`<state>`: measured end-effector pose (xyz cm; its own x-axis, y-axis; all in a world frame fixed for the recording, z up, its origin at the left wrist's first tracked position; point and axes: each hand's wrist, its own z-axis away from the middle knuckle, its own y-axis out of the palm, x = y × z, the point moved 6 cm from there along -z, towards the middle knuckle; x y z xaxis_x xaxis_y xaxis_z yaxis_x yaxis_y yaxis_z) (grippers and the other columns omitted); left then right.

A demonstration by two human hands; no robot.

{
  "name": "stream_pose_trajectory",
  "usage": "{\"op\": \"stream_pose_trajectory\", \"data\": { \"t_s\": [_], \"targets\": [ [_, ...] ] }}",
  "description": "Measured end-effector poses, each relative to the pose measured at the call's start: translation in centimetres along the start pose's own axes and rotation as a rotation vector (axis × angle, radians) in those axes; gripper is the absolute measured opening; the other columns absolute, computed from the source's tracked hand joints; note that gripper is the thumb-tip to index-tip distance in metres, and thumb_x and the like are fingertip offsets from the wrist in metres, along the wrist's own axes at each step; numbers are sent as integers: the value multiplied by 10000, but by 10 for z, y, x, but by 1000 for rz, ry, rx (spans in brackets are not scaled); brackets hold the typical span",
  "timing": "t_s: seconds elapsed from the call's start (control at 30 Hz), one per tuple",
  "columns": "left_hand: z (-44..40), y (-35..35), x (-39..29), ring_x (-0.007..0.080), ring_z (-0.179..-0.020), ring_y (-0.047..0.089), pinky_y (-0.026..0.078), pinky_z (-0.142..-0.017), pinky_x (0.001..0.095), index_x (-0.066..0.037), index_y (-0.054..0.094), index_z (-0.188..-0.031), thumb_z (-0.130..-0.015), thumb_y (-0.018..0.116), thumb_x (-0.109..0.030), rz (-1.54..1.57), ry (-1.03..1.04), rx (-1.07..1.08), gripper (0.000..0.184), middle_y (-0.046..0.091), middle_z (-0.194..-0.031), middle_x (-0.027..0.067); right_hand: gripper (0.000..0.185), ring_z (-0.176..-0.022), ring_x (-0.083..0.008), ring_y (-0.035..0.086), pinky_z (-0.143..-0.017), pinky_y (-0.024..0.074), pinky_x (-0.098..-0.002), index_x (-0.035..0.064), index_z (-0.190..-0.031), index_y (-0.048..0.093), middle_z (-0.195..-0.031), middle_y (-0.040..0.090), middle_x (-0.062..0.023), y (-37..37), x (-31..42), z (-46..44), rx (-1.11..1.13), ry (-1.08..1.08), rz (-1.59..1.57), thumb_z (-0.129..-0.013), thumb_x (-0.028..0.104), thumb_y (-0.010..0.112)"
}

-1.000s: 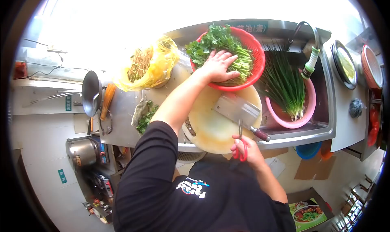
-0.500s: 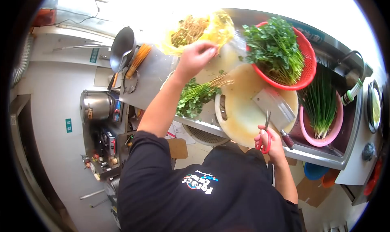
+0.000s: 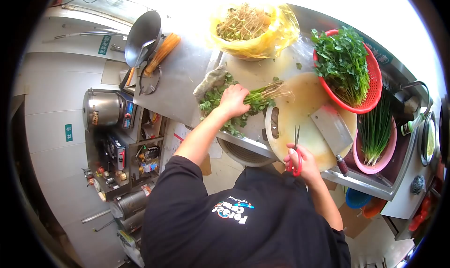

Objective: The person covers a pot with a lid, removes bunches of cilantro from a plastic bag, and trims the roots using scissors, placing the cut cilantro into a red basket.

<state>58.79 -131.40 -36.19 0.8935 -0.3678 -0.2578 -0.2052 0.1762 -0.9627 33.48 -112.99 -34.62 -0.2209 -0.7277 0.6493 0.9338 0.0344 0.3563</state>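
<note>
My left hand (image 3: pixel 234 100) is on the bunch of cilantro (image 3: pixel 258 99), its fingers curled over the stems. Leaves stick out to the left and below it, and the pale roots point right, toward the round cutting board (image 3: pixel 293 115). A pair of red-handled scissors (image 3: pixel 296 162) is in my right hand (image 3: pixel 307 164), blades pointing up and away over the board's near edge. On the board lies a cleaver (image 3: pixel 332 128), its dark handle over the front edge.
A yellow bag (image 3: pixel 262 46) of trimmed roots stands at the back. At right are a red colander (image 3: pixel 373 75) of leafy greens and a pink basin (image 3: pixel 391 148) of green onions in the sink. A wok (image 3: pixel 142 37) and a bundle of sticks (image 3: pixel 162 53) lie left.
My left hand has come down from beside the yellow bag onto the cilantro and closed over its stems. The scissors stay in my right hand. The camera view has shifted.
</note>
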Motion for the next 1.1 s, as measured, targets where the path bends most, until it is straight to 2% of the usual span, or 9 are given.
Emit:
{"op": "stream_pose_trajectory", "data": {
  "t_s": [0.13, 0.23, 0.3, 0.4, 0.47, 0.73, 0.8, 0.97, 1.1],
  "targets": [
    [11, -3, 18, 361, -941, 603, 470, -862, 450, -41, 595, -983, -709, 717, -209, 408, -231, -59, 343, 636, -945, 190, 384, -631, -113, 569, -526, 478, -264, -31, -1267, 478, -805, 600, -66, 6, -5, -1, -26, 5, -13, -990, 218, 573],
    [17, -15, 37, 285, -882, 637, 497, -803, 365, -27, 553, -1035, -745, 737, -198, 580, -288, -185, 384, 655, -930, 179, 398, -621, -111, 563, -531, 482, -263, -32, -1271, 481, -803, 598, -66, 4, -9, -3, -48, 3, -36, -988, 231, 578],
    [11, -14, 50, 163, -938, 616, 497, -819, 314, 32, 521, -1156, -765, 754, -148, 790, -326, -78, 490, 659, -1008, 138, 407, -616, -110, 558, -535, 483, -262, -32, -1273, 485, -805, 596, -64, 0, -14, -6, -63, 14, 21, -987, 242, 578],
    [4, -11, 52, 129, -987, 594, 478, -884, 279, 47, 526, -1237, -819, 733, -96, 1076, -381, 42, 488, 641, -1101, 87, 409, -637, -107, 560, -545, 486, -261, -29, -1271, 491, -806, 594, -58, 4, -12, -7, -48, 13, 30, -986, 251, 577],
    [0, -9, 38, 131, -1034, 593, 459, -937, 283, 29, 543, -1273, -835, 732, -101, 1316, -361, 307, 495, 641, -1146, 71, 414, -650, -106, 562, -560, 489, -256, -24, -1279, 490, -811, 597, -59, 7, -9, -7, -48, 28, 27, -984, 252, 580],
    [15, -43, 43, 120, -1043, 588, 446, -951, 293, -36, 611, -1177, -885, 707, -139, 1375, -370, 320, 324, 643, -1062, 13, 425, -713, -138, 604, -641, 500, -281, -28, -1249, 540, -821, 624, -59, 20, 18, -25, 39, -67, 241, -956, 271, 610],
    [18, -60, 46, 126, -999, 600, 469, -922, 296, -30, 607, -1176, -893, 695, -129, 1398, -346, 302, 313, 636, -1069, 17, 424, -740, -240, 641, -672, 507, -357, -5, -1189, 580, -814, 641, -107, 38, 59, -36, 52, -535, 732, -921, 320, 631],
    [14, -130, 22, 131, -898, 617, 528, -818, 295, -17, 583, -1198, -921, 656, -97, 1468, -268, 198, 297, 627, -1072, 33, 374, -808, -366, 623, -708, 488, -450, 39, -1093, 596, -832, 631, -177, 108, 150, -68, 217, -528, 929, -874, 340, 638],
    [0, -157, 17, 119, -896, 590, 492, -783, 276, -17, 584, -1200, -935, 639, -120, 1382, -128, 216, 290, 618, -1055, 38, 362, -837, -365, 632, -742, 483, -440, 53, -1103, 611, -839, 634, -191, 148, 204, -86, 227, -757, 958, -865, 322, 652]
  ]
}}
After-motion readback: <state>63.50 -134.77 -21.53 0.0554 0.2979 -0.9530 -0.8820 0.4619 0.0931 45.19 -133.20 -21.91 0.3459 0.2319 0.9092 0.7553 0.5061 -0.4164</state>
